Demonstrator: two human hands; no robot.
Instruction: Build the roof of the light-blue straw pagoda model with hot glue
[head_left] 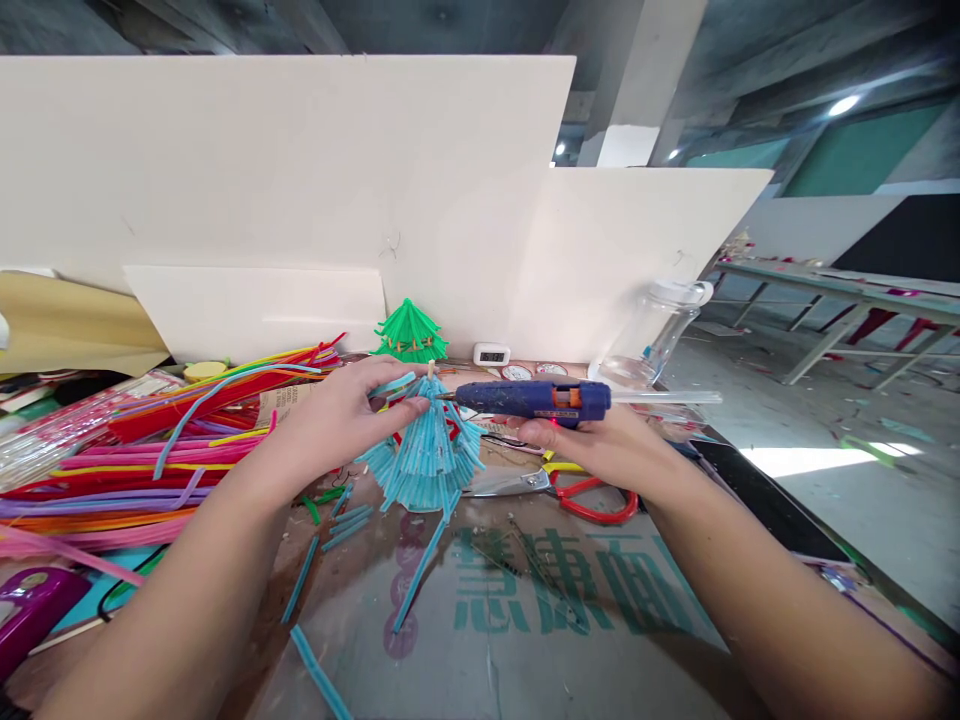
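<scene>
- Blue tree-shaped craft (427, 475), tiered, with red pieces between its layers and a pale tip, upright above the desk (274, 575), between the two hands
- Left hand (356, 415): grip closed on the craft's upper left side, thumb across the front; a short blue piece (394, 385) shows between thumb and index finger
- Right hand (592, 440): grip wrapped around a dark blue glue gun (517, 398), its nozzle directed left at the craft's upper part; whether the tip touches cannot be told
- Clear rod (667, 397), projecting from the rear of the gun
- Red-handled scissors (596, 500), lying just right of the craft, blades towards it
- Loose blue strips (300, 580), on the desk in front and to the left
- Printed plastic sheet (517, 670), spread over the desk
- Green tree-shaped craft (409, 332) and small digital clock (491, 354), behind, near a white board (300, 160)
- Coloured stems (150, 455), heaped at left; clear jar (649, 335), at right
</scene>
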